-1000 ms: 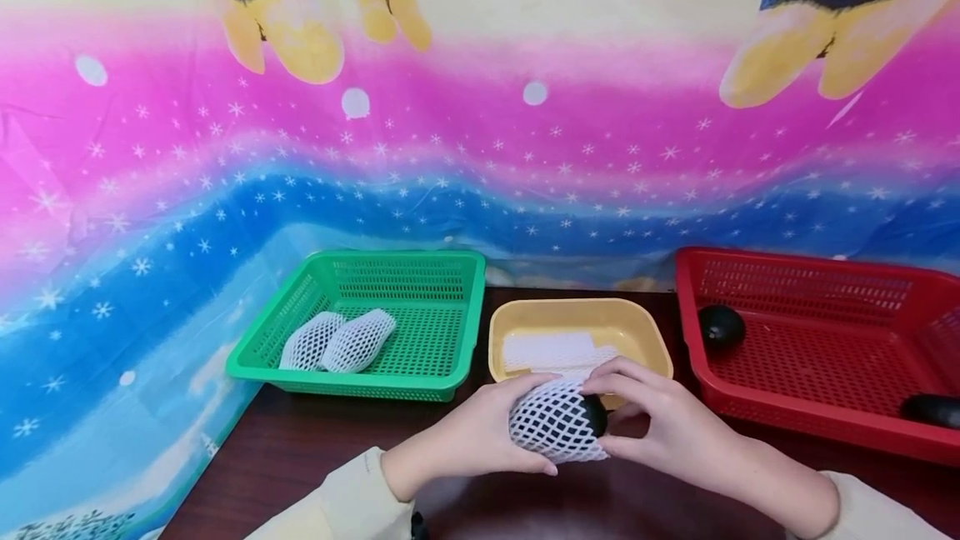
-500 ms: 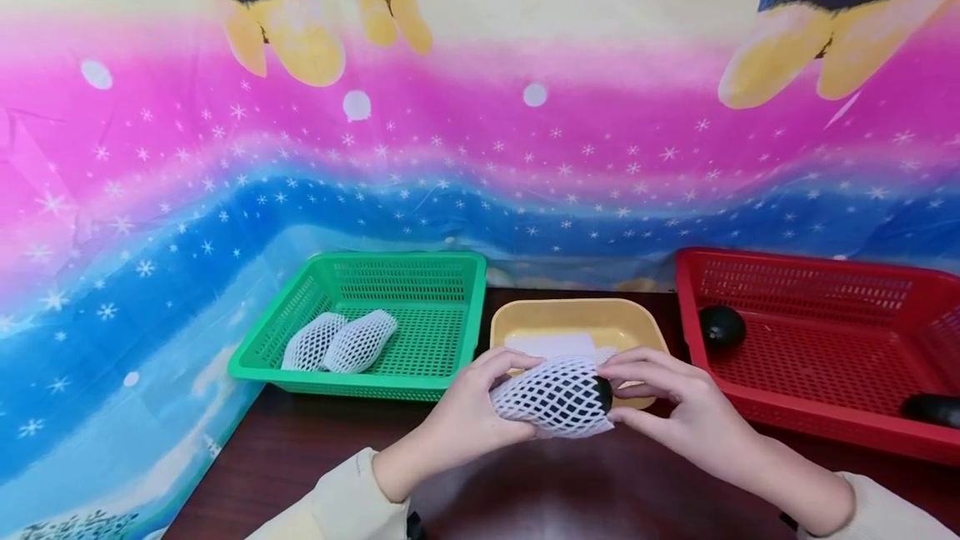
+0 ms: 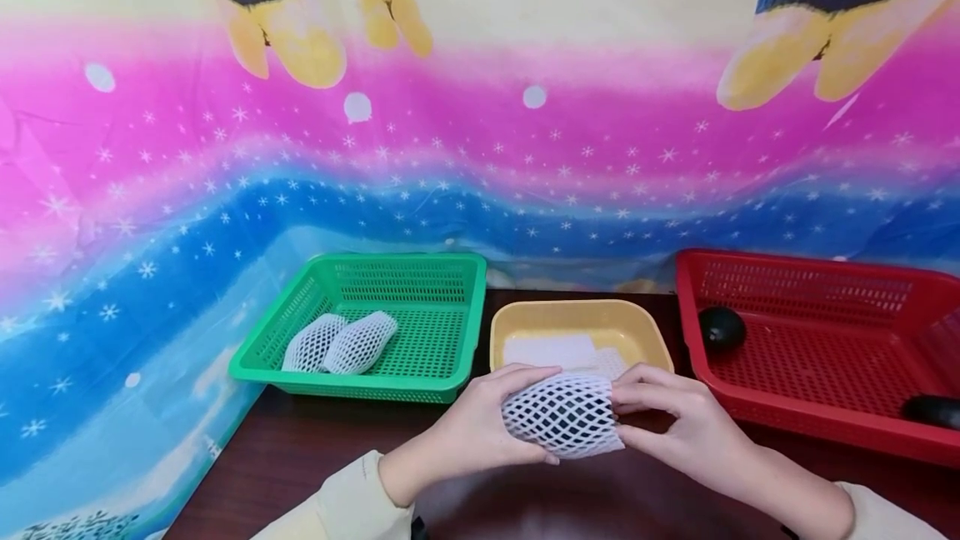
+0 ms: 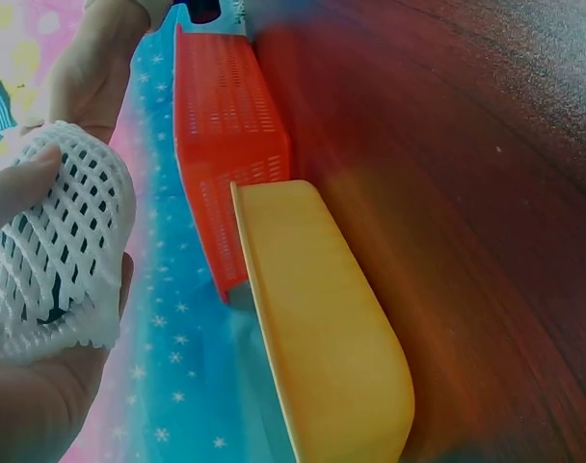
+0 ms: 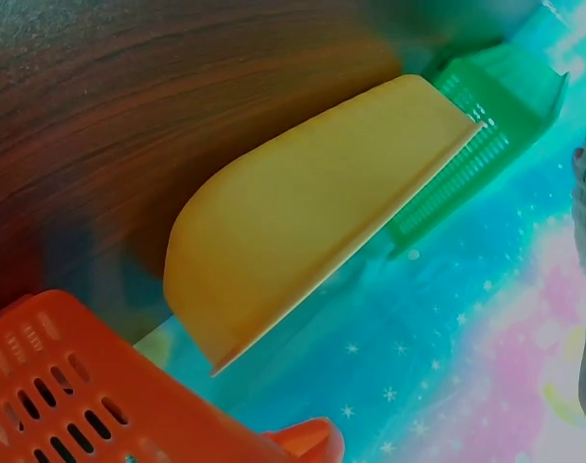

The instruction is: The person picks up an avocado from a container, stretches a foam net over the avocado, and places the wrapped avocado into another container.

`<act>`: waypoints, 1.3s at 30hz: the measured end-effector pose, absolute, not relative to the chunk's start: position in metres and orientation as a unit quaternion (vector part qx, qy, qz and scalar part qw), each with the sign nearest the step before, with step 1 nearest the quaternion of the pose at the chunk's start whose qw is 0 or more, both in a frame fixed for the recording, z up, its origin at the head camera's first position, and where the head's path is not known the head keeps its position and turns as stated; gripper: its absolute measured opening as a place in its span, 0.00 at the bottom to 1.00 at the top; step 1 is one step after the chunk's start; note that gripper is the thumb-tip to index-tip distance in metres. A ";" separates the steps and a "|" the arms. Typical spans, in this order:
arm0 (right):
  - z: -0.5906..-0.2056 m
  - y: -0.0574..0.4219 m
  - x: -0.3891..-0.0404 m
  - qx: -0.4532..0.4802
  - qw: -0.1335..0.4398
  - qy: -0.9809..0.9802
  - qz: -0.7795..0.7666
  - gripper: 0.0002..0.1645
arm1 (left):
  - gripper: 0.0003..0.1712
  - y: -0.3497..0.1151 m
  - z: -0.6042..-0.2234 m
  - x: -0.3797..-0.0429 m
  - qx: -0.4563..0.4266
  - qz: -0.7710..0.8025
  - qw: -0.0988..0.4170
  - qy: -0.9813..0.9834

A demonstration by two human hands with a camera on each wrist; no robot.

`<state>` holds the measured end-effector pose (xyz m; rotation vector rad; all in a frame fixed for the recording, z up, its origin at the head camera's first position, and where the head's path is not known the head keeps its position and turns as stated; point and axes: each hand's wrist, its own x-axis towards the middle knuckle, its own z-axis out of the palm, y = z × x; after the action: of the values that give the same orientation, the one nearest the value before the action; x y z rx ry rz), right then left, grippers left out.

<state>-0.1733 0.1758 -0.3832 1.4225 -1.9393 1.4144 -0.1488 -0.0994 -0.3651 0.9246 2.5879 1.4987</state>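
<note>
A white foam fruit net [image 3: 562, 417] covers a dark avocado-like fruit, whose skin shows only through the mesh. My left hand [image 3: 480, 423] grips it from the left, thumb below and fingers above. With thumb and fingertips, my right hand [image 3: 686, 422] pinches the net's right-hand edge. Close up in the left wrist view, the net [image 4: 66, 227] lies between thumb and palm. Beyond the hands stands a yellow tray [image 3: 633, 312] holding flat white nets [image 3: 547, 348].
At left, a green basket [image 3: 442, 382] holds two netted fruits [image 3: 362, 343]. A red basket [image 3: 795, 415] at right contains a round dark fruit [image 3: 722, 329] and another dark fruit [image 3: 933, 409] near its front right. A patterned cloth [image 3: 450, 148] hangs behind the dark wooden table [image 3: 300, 457].
The net's right end has been drawn over the dark fruit's bare tip, which showed before. Both hands rose slightly with it, then came back down.
</note>
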 end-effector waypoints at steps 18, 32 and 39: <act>-0.384 0.165 -0.170 0.481 0.209 -0.715 0.462 0.14 | 0.51 -0.099 -0.365 -0.148 0.305 0.474 0.019 0.825; -0.392 0.165 -0.176 0.493 0.190 -0.723 0.445 0.13 | 0.46 -0.101 -0.369 -0.151 0.315 0.460 0.022 0.830; -0.388 0.167 -0.175 0.494 0.183 -0.742 0.415 0.14 | 0.44 -0.102 -0.368 -0.150 0.310 0.450 0.027 0.837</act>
<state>-0.1747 0.1667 -0.3883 1.3937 -2.0927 1.1694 -0.1496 -0.1019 -0.3680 0.9575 2.5852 1.3890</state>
